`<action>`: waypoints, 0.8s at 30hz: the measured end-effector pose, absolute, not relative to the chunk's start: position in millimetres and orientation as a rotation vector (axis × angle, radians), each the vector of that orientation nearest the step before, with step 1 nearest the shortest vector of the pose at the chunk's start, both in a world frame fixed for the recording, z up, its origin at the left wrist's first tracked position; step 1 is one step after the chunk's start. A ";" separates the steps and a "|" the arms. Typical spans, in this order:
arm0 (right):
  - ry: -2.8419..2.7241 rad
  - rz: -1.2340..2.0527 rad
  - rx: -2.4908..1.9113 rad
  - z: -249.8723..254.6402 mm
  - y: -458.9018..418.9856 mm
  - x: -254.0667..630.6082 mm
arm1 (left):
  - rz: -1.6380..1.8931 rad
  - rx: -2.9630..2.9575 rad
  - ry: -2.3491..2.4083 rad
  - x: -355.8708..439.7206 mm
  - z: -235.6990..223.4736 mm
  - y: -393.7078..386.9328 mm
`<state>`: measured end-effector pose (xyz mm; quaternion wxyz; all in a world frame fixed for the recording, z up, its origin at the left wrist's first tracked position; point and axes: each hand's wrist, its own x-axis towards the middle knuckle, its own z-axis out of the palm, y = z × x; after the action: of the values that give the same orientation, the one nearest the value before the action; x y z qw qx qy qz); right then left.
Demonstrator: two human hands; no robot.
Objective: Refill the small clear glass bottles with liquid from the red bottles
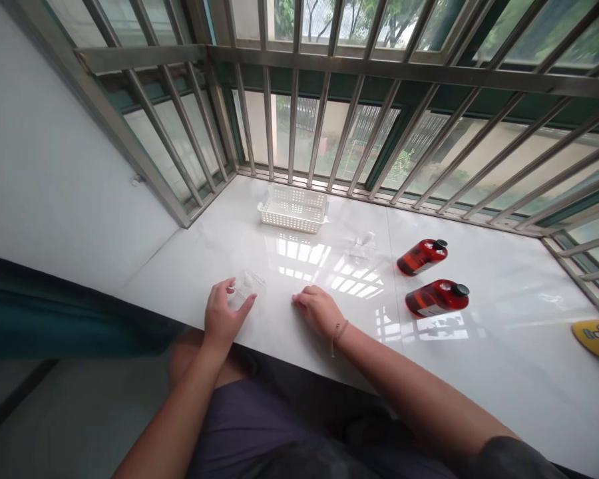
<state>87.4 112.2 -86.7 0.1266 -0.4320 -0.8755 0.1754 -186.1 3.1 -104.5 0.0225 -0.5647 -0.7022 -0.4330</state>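
We're looking down from the head camera at a glossy white stone bench (509, 332) under a barred window, and the action is right at the near edge! Our person's left hand (223, 314) is up against a small clear plastic container (248, 287), fingers curled around its near side and thumb stretched out just below it. It's a close call from up here: the plastic nearly vanishes in the glare, so we can't tell whether that's a true pinch or only a touch. Over to the right hand (319, 310), with a thin cord bracelet (336, 337) on the wrist, and it's resting on the bench with its fingers bunched loosely together, fingertips down and nothing held. Between the two hands, we see only bare, shining surface. Farther out, a white perforated plastic basket (293, 209) sits upright near the window, open side up. To its right, almost lost in the reflected light, stands a second clear plastic container (363, 249). Beyond that, two red-brown bottles (422, 257) with black caps lie on their sides, one just behind the other. At the far right edge, a yellow printed object (598, 339) is cut off by the frame, and the metal window bars (293, 113) run along the back.
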 end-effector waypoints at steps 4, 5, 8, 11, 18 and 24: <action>-2.445 0.442 -1.433 -79.1 158.5 104.3 | -1.330 -1.751 -2.181 -185.4 -103.8 2.5; -2.407 0.411 -1.502 -76.0 172.6 107.8 | -1.326 -1.751 -2.181 -185.1 -103.6 2.3; -2.406 0.389 -1.535 -72.6 175.5 100.4 | -1.326 -1.754 -2.172 -184.7 -103.3 2.1; -2.556 0.483 -1.307 -77.7 137.0 79.3 | -1.319 -1.757 -2.166 -185.2 -104.0 2.2; -2.481 0.424 -1.453 -54.0 196.2 96.7 | -1.312 -1.767 -2.169 -186.7 -105.0 2.1; -2.652 0.564 -1.189 -67.6 129.3 57.4 | -1.324 -1.778 -2.171 -186.3 -104.2 1.4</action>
<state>57.4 129.3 -67.6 0.0905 -0.3998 -0.8921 0.1899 -186.3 1.4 -104.2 0.0193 -0.5728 -0.6997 -0.4267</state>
